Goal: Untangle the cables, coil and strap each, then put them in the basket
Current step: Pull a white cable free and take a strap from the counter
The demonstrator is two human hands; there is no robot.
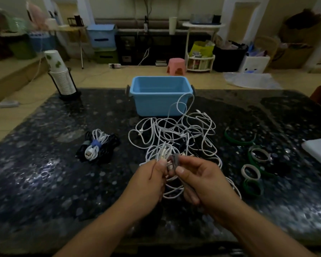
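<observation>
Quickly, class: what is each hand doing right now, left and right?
Left hand: grips a coiled white cable.
Right hand: pinches a grey strap at that coil.

White cables (176, 130): loose tangled heap, mid-worktop, just before the basket, one loop rising against its front wall. Coiled bundle (96, 145): white and black cables, blue strap, left of the heap. Basket (160, 102): light blue plastic, upright. Straps (252, 164): green and white rings, right.
</observation>
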